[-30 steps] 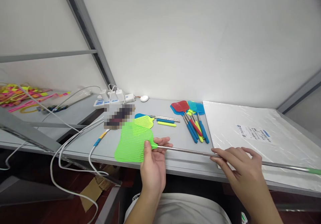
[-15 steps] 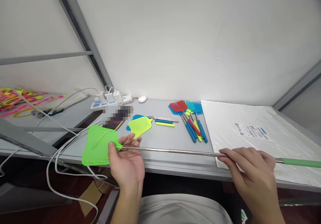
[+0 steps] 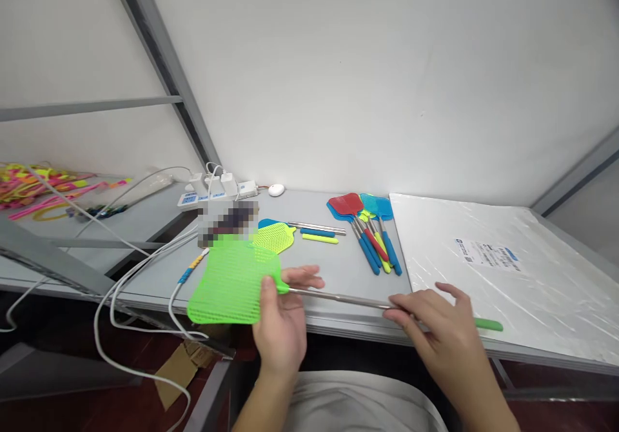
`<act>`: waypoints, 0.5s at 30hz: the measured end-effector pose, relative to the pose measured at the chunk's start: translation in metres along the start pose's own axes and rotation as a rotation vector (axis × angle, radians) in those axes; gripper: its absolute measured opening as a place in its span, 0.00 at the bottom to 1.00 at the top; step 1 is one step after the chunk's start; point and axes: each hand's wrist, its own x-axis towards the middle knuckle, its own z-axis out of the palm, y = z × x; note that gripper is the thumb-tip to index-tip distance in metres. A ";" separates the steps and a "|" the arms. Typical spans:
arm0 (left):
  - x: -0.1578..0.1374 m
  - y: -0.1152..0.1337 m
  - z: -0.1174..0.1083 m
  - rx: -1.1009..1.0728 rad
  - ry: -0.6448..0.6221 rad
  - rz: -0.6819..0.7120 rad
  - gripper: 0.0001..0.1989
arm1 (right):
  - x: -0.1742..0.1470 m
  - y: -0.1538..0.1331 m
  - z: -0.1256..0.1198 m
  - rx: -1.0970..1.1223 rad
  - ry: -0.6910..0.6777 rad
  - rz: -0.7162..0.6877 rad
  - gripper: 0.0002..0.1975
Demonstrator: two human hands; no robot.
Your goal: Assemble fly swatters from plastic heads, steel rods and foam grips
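Note:
A bright green fly swatter (image 3: 235, 284) with a telescopic metal rod lies across my two hands, above the table's front edge. My left hand (image 3: 285, 322) holds it at the neck, thumb pressed on the green head near the rod. Farther right, my right hand (image 3: 442, 332) pinches the metal rod, and the green handle end (image 3: 488, 324) sticks out beyond it. Behind the rod lie a yellow swatter head (image 3: 275, 237), metal rods (image 3: 319, 228), and a blue and a yellow handle (image 3: 320, 239).
A pile of red, blue and yellow swatters (image 3: 372, 235) lies at the table's middle. A white wrapped board (image 3: 435, 232) covers the right side. At left are a power strip (image 3: 217, 195), white cables (image 3: 99, 329), a blurred-out object (image 3: 229, 222) and a metal frame post (image 3: 159, 64).
The swatter's rod has become shorter between my hands. My right hand has moved left, and my left hand has moved right with the swatter head, which is now tilted.

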 end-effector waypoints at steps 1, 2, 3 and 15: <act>0.007 0.006 -0.004 -0.022 0.056 0.014 0.22 | -0.001 0.005 -0.002 -0.012 0.004 -0.009 0.05; 0.014 0.011 -0.007 -0.042 0.101 0.019 0.21 | -0.002 0.010 -0.004 -0.031 0.010 -0.019 0.06; 0.020 0.016 -0.010 -0.063 0.139 0.023 0.20 | -0.003 0.015 -0.007 -0.052 0.012 -0.028 0.07; 0.026 0.016 -0.010 -0.142 0.186 0.071 0.20 | -0.004 0.006 -0.012 -0.030 -0.035 -0.091 0.05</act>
